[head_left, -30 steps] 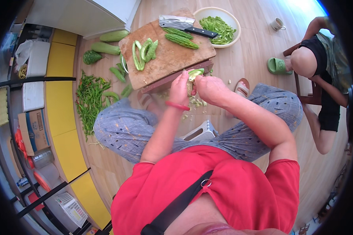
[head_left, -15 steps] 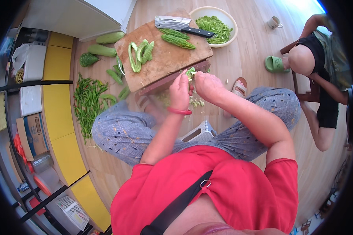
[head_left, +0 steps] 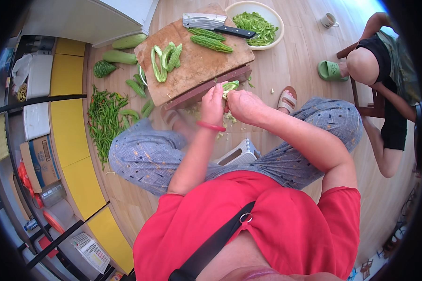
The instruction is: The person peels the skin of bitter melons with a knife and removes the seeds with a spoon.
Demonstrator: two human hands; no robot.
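Note:
My left hand [head_left: 213,106], with a red bangle at the wrist, is closed around a hollowed half of bitter melon [head_left: 230,86] just off the near edge of the wooden chopping board [head_left: 199,61]. My right hand [head_left: 245,107] is closed against the lower end of this piece; its fingertips, and anything in them, are hidden. Pale seeds and pith [head_left: 229,122] lie on the floor beneath. Cut bitter melon halves [head_left: 166,61] rest on the board's left part. Whole bitter melons [head_left: 212,43] lie toward its far right, beside a cleaver [head_left: 215,24] with a black handle.
A cream bowl [head_left: 280,35] of sliced green pieces stands behind the board. Chillies [head_left: 103,117] and gourds [head_left: 119,56] lie on the floor at left, near yellow-fronted shelves [head_left: 70,126]. A mug [head_left: 329,20] and a seated person's green slipper [head_left: 329,70] are at right.
My hands have shifted slightly, the right one a little down and left. More of the bitter melon half now shows above my fingers, tilted to the right.

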